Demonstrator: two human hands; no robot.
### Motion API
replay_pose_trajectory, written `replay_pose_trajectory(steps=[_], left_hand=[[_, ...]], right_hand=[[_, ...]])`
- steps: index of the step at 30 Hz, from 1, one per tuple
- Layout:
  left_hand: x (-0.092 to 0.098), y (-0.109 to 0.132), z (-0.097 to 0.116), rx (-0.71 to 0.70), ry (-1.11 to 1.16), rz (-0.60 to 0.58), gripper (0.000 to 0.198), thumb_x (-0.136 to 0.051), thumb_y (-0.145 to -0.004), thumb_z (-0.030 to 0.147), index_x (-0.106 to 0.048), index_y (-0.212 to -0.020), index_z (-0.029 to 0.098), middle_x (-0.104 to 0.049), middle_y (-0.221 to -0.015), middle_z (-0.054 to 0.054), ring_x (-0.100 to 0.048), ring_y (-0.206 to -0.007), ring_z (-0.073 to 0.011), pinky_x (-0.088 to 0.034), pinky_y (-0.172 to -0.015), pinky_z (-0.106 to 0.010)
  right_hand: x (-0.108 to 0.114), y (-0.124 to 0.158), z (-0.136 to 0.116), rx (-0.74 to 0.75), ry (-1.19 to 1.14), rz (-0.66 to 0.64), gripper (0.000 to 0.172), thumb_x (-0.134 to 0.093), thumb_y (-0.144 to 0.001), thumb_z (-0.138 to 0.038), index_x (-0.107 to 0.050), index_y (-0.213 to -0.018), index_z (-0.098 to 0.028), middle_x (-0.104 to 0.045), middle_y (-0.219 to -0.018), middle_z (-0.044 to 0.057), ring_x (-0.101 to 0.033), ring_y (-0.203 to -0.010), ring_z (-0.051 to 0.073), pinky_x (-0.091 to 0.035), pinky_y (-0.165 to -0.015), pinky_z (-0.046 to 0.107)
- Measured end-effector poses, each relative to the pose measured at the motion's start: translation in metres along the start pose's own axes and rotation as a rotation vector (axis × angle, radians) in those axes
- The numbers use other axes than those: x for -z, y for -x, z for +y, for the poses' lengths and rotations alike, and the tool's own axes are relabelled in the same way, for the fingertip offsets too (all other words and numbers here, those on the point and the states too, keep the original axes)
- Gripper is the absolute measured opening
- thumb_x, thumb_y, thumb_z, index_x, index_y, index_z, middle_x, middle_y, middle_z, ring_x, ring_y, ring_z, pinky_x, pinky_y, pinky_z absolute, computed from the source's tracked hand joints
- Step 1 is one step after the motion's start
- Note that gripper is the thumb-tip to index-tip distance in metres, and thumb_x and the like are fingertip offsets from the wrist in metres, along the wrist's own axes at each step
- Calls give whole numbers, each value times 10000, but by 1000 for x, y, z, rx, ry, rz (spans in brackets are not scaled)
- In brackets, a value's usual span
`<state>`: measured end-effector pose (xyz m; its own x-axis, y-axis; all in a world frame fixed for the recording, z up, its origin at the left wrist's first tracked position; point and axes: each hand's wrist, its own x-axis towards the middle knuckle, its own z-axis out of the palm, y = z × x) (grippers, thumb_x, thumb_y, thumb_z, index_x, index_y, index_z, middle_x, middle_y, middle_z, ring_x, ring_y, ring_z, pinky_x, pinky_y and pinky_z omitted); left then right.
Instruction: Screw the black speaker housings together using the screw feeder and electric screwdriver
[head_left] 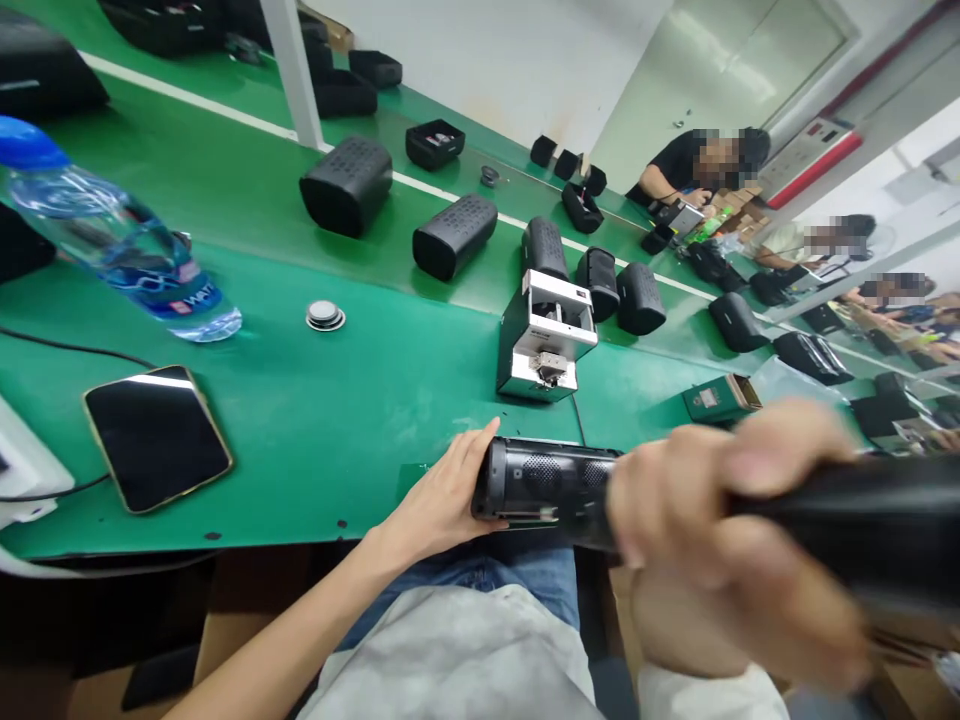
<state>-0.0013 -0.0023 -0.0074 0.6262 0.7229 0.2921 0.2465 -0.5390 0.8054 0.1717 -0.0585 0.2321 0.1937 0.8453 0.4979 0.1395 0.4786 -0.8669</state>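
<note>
A black speaker housing [541, 484] lies on its side at the near edge of the green bench, over my lap. My left hand [442, 497] cups its left end, fingers together and thumb on top. My right hand [731, 530], blurred and close to the camera, is wrapped around a thick black tool handle [885, 525] that points at the housing's right end. The tool's tip is hidden behind my fingers.
A small metal machine [544, 340] stands just beyond the housing. A phone [156, 435], a water bottle [120, 240] and a round metal part [325, 315] lie to the left. Several black speaker shells [454, 235] sit on the green belt [225, 170]. Other people work at the far right.
</note>
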Motion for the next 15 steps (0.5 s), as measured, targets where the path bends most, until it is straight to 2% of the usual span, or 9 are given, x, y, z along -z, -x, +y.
replay_pose_trajectory(steps=[1, 2, 4, 6, 9, 11, 13, 15], left_hand=[[0, 0, -1, -7, -1, 0, 1527, -1027, -793, 244, 65, -1850, 402, -459, -1742, -219, -517, -1608, -478, -522, -1274, -725], [0, 0, -2, -13, -1, 2, 1548, -1035, -782, 239, 73, -1850, 405, -456, -1744, -220, -514, -1611, -481, -522, -1273, -728], [1, 1, -3, -15, 7, 0, 1570, -1046, -771, 240, 82, -1850, 413, -458, -1738, -221, -524, -1600, -484, -536, -1259, -725], [2, 0, -3, -5, 17, -7, 1576, -1050, -764, 239, 80, -1850, 414, -475, -1714, -221, -542, -1578, -481, -552, -1245, -716], [3, 0, -1, 3, 16, -11, 1570, -1045, -764, 214, 72, -1850, 404, -495, -1679, -221, -550, -1563, -478, -557, -1240, -705], [4, -1, 0, 3, 13, -10, 1566, -1042, -765, 208, 71, -1849, 403, -496, -1669, -219, -551, -1557, -476, -566, -1231, -698], [4, -1, 1, 9, 19, -12, 1543, -1035, -779, 217, 61, -1849, 407, -500, -1665, -212, -559, -1548, -468, -576, -1222, -688], [4, 0, 1, 13, 31, -13, 1504, -1022, -802, 233, 42, -1852, 403, -508, -1661, -207, -568, -1542, -459, -579, -1220, -681]], right_hand=[[7, -14, -4, 20, -67, 63, 184, -887, -861, -329, -776, -987, -405, -418, -444, -101, -218, -217, 131, -241, -172, 345], [14, -30, -6, 35, -118, 115, 249, -916, -807, -229, -794, -959, -385, -385, -446, -115, -209, -231, 111, -250, -186, 327], [25, -64, 3, 235, -144, 295, 273, -927, -698, -178, -749, -815, -349, -351, -472, -130, -219, -288, 89, -242, -239, 290], [30, -95, 24, 367, -157, 384, 253, -893, -709, -172, -719, -811, -326, -396, -516, -120, -334, -346, 108, -302, -309, 301], [30, -127, 64, 446, -76, 351, 255, -905, -849, -245, -660, -851, -317, -419, -541, -103, -419, -385, 140, -359, -364, 338], [28, -138, 86, 443, 24, 299, 332, -935, -937, -410, -619, -871, -328, -417, -555, -99, -421, -401, 149, -387, -398, 354], [26, -143, 98, 407, 68, 262, 419, -925, -961, -570, -598, -871, -325, -426, -587, -90, -416, -410, 149, -391, -417, 363], [24, -144, 103, 355, 50, 242, 462, -930, -941, -629, -598, -865, -317, -436, -615, -84, -405, -415, 149, -387, -423, 374]])
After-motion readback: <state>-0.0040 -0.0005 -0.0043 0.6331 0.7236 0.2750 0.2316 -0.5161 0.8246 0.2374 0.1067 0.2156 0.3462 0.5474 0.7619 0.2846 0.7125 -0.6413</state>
